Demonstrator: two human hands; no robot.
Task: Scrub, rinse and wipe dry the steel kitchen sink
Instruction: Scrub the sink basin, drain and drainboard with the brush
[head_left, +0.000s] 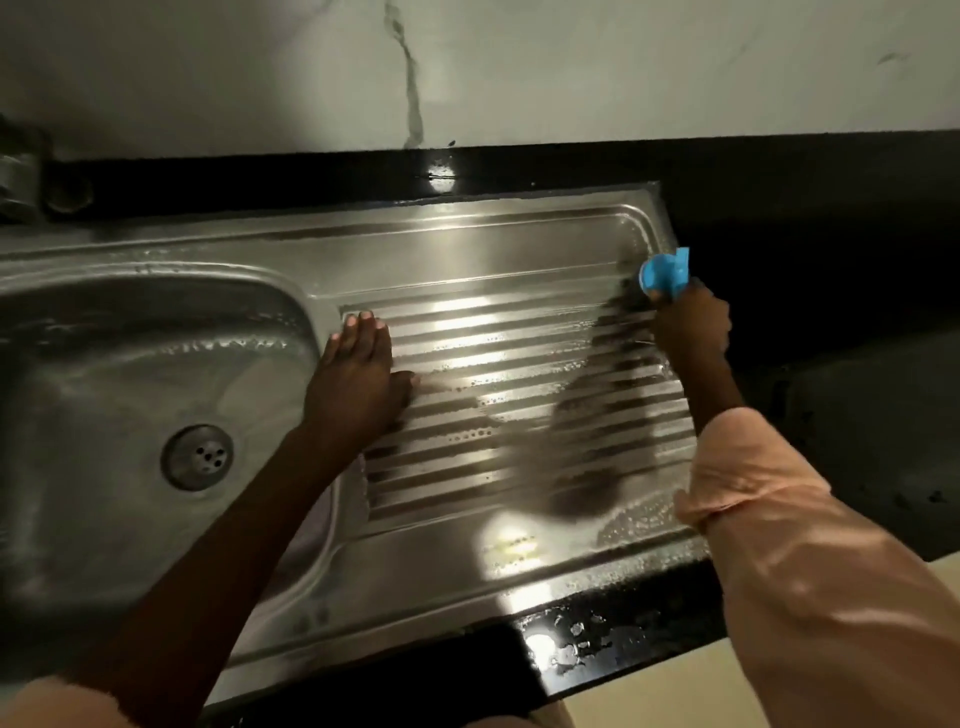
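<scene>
Stainless steel kitchen sink (467, 249) set into glossy black worktop (779, 218): oval basin with round drain strainer (197, 457) at left, ribbed drainboard (519, 395) at right.

Left hand (358, 379) flat on near-left end of drainboard, just beside basin edge, fingers straight and spread, holding nothing. Likely there as a brace, taking body weight while reaching across.

Right hand (691, 327) at far-right corner of drainboard, grip curled tight on light blue plastic scrubbing tool (667, 273). Working face hidden under hand; exact type unclear. Probably held low to press into the rib grooves.

Water beads and suds along the ribs and on near worktop edge (582, 639). Judged stage: scrubbing, drainboard corner; rinse and wipe-dry not yet done.

Pink sleeve (753, 483) pushed up past wrist, presumably to stay dry.

Tap base (21, 176) only partly in view, far left.
</scene>
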